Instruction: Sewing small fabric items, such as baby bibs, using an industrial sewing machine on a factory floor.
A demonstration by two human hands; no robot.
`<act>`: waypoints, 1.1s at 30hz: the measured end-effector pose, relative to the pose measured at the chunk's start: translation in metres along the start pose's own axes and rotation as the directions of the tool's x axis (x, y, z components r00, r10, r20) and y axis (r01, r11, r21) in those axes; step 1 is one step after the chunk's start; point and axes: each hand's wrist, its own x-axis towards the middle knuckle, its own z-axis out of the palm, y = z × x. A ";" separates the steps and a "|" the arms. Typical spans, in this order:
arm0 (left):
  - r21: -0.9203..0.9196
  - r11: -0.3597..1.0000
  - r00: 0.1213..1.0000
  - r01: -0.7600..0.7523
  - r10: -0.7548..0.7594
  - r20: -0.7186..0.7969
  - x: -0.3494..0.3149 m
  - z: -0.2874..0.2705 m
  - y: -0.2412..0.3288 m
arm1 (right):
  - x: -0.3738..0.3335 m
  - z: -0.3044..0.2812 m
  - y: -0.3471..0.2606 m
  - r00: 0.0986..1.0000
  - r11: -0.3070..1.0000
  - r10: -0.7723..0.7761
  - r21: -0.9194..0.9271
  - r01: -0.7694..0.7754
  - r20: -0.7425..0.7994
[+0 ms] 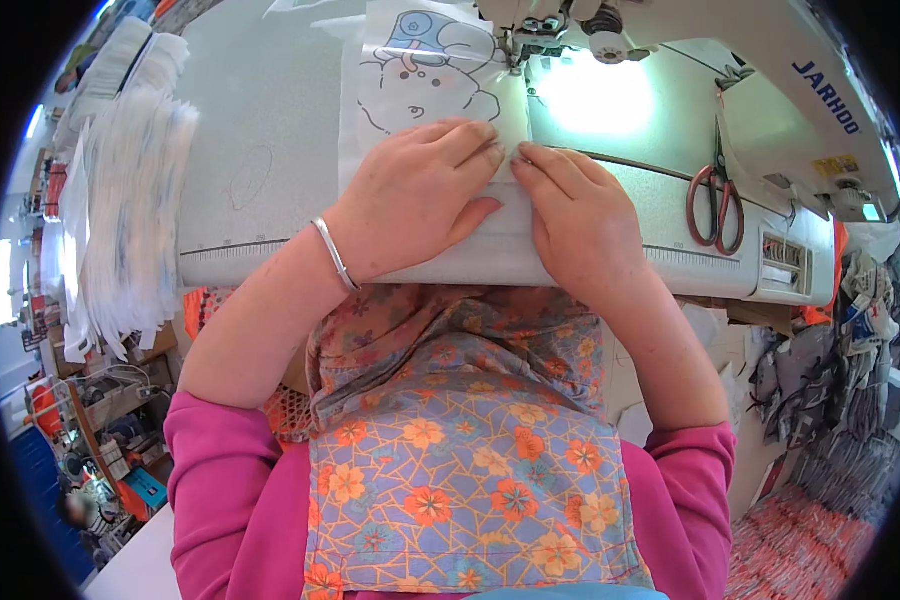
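A white piece of fabric (370, 150) with a cartoon figure and a blue patch lies on the sewing machine's bed, its right edge by the presser foot (515, 62). My left hand (425, 185) rests on the fabric's lower part, fingers lying forward and thumb apart. Close beside it, my right hand (582, 215) has its bent fingertips on the fabric's right edge; its thumb is hidden underneath. The fingertips of both hands nearly meet, just on my side of the presser foot.
Red-handled scissors (715, 205) lie on the right of the bed, below the machine arm (770, 60). A thick stack of white fabric pieces (135, 190) hangs over the left side. The machine's lamp shines brightly beside the needle. Grey and reddish piles of cloth (820, 500) fill the right.
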 end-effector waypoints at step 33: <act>0.076 0.996 0.993 -0.045 0.053 -0.109 0.033 0.026 -0.070 | 0.039 0.016 0.022 0.994 0.982 0.041 -0.187 -0.021 0.099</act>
